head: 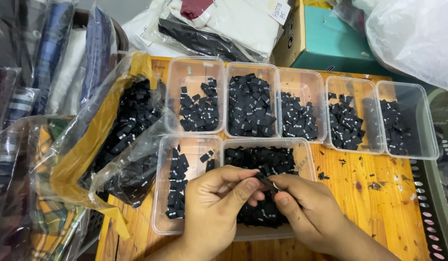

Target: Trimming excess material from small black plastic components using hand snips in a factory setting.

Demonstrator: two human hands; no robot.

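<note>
Your left hand [212,205] and right hand [301,208] meet over the near right clear tub [308,159], fingertips together. Between them you pinch one small black label [266,181]: left thumb and forefinger closed on its near end, right thumb and forefinger closed on the other end. The label sits right at the point where both hands touch, above the heap of black labels [267,162] in that tub, not lying in it. Other fingers on both hands are curled in; whether they touch the label can't be told.

Just left of that tub, touching it, a second near tub [163,193] holds a thinner row of black labels, close to your left hand. Behind, a row of five clear tubs: far-left tub [173,82], next tub [233,70], middle tub [320,82], fourth tub [371,87], and end tub [422,111], each with black labels inside, all well apart from your hands.

Left of the tubs, a clear plastic bag [112,125] with yellow lining spills more black labels. All of this rests on a wooden table [378,203] with black scraps scattered to the right of your right hand. Bagged folded garments [54,58] stack at far left, a teal box [330,43] at the back.
</note>
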